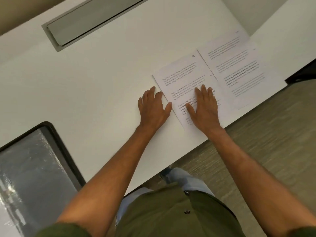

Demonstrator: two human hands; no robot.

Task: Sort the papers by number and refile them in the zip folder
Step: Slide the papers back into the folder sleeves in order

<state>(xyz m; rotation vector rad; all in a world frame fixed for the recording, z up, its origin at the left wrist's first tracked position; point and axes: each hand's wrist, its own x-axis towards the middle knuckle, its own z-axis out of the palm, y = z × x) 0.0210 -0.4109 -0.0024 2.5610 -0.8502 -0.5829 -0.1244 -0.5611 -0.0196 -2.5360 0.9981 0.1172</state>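
A printed sheet marked 9 (183, 74) tops a small stack of papers near the desk's front edge. My right hand (203, 106) lies flat on its lower half, fingers spread. My left hand (153, 108) rests flat on the desk just left of the stack, its thumb touching the paper's edge. A second spread of printed papers (237, 65) lies to the right, partly under the first stack, its top sheet marked 10. The zip folder (32, 171), clear with a black border, lies at the lower left.
The white desk (95, 82) has a long grey cable hatch (89, 21) at the back. Its front edge runs diagonally below my hands, with carpeted floor (266, 151) beyond. A second white surface (287, 31) adjoins at the far right.
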